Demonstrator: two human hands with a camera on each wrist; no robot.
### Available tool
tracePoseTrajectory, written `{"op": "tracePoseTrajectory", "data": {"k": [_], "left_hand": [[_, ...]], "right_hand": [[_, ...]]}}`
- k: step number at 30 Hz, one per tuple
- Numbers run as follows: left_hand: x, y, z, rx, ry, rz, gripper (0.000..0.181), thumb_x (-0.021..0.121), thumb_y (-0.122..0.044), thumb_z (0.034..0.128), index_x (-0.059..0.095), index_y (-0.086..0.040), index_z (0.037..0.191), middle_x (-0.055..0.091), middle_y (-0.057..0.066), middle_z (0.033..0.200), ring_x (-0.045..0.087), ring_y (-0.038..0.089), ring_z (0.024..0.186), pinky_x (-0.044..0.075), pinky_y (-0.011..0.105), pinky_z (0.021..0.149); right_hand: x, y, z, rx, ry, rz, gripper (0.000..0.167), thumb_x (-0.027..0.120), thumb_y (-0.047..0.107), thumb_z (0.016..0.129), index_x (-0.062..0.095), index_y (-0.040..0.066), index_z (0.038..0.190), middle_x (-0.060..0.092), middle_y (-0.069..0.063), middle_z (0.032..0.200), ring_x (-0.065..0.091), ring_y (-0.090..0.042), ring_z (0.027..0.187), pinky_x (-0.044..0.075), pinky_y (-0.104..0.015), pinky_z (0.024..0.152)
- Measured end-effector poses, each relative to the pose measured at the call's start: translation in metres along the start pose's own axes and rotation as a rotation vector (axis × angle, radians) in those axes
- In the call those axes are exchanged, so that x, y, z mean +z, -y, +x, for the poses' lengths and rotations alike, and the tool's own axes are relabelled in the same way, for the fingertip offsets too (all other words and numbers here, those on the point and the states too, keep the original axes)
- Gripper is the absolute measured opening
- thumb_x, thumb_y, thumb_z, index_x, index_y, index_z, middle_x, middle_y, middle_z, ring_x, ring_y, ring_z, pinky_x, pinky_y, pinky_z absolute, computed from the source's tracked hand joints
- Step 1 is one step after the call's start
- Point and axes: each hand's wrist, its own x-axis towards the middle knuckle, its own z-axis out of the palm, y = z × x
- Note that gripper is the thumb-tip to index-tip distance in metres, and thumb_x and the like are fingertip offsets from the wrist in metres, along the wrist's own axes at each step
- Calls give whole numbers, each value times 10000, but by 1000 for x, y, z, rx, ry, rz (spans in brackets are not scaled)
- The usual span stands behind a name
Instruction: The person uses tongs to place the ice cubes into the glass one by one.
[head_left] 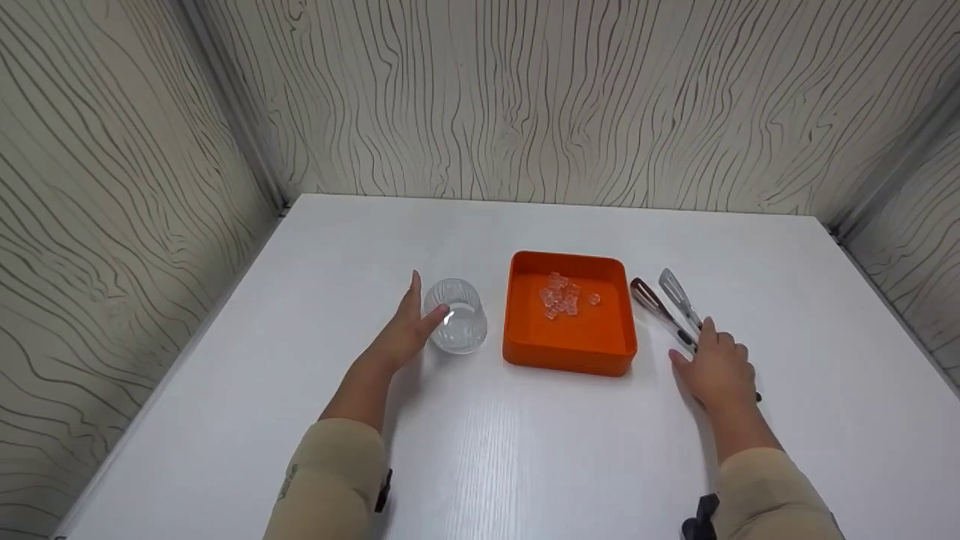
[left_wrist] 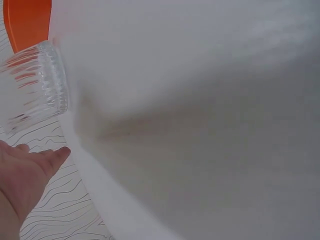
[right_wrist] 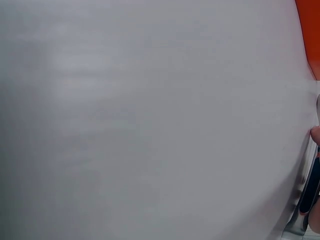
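Tongs [head_left: 685, 338] lie under the right hand [head_left: 718, 371], grip unclear, long axis angling away beside the orange tray [head_left: 566, 358]; the left hand [head_left: 405, 334] spreads wide at the glass [head_left: 460, 334].

I am in a small booth, like a tiny room. A back wall [head_left: 510, 105] stands just behind my white table [head_left: 480, 442], and a left wall [head_left: 90, 225] and a right wall [head_left: 926, 255] stand close to its sides. All three are pale with dark wavy lines, like the lines in wood. A grey strip [head_left: 229, 105] runs down each back corner. I can't tell if my booth is in a lab, an office or a home.
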Motion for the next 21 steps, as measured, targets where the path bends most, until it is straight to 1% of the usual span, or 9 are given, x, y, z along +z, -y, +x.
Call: {"op": "tracePoseTrajectory", "data": {"k": [3,6,9,12,15,17,19,21], "left_hand": [[5,1,0,-2,7,-9,1074,535,-712,727,-121,-265,1450,-17,5,1534,11,227,1397,75,464,1112],[10,2,3,6,11,-1,1159,691,-592,685,-118,-275,1450,2,-1,1535,42,229,1398,102,459,1111],[15,3,5,2,0,21,1206,780,-471,653,-113,-310,1447,39,11,1535,89,242,1394,134,458,1106],[18,4,8,-5,-24,34,1214,811,-394,646,-105,-345,1442,77,10,1532,130,241,1388,161,449,1102],[21,4,10,3,-48,32,1208,820,-347,651,-91,-346,1445,101,7,1529,154,236,1384,176,441,1100],[22,4,11,3,-59,26,1196,819,-331,656,-78,-346,1448,121,8,1526,170,240,1380,189,446,1095],[24,3,13,-9,-66,24,1188,816,-332,661,-73,-353,1448,140,11,1522,183,245,1376,201,453,1089],[24,1,14,-18,-68,23,1185,813,-332,666,-78,-352,1447,157,20,1519,193,256,1373,207,460,1086]], "right_hand": [[0,-1,1,1,-5,-4,861,519,414,891,66,-111,1402,269,-412,1267,297,-537,1105,315,-631,903],[-1,-2,1,6,-3,-2,856,517,405,894,60,-112,1401,265,-412,1268,296,-534,1105,317,-627,905],[-1,-1,2,18,7,2,860,520,407,894,54,-105,1405,254,-408,1280,288,-530,1115,309,-625,914],[-2,0,2,33,16,4,866,525,414,891,54,-94,1410,245,-401,1296,282,-523,1127,301,-626,925],[-1,1,2,47,20,5,864,529,413,890,56,-85,1413,239,-394,1307,276,-519,1140,296,-628,935],[-1,2,2,53,18,7,856,530,406,890,60,-80,1415,239,-390,1312,272,-519,1151,294,-630,939],[0,2,2,58,16,9,854,533,404,889,65,-78,1415,239,-387,1313,268,-521,1158,292,-632,940],[0,1,2,47,-8,9,830,540,379,888,95,-89,1410,269,-387,1294,294,-524,1142,318,-628,914]]}}
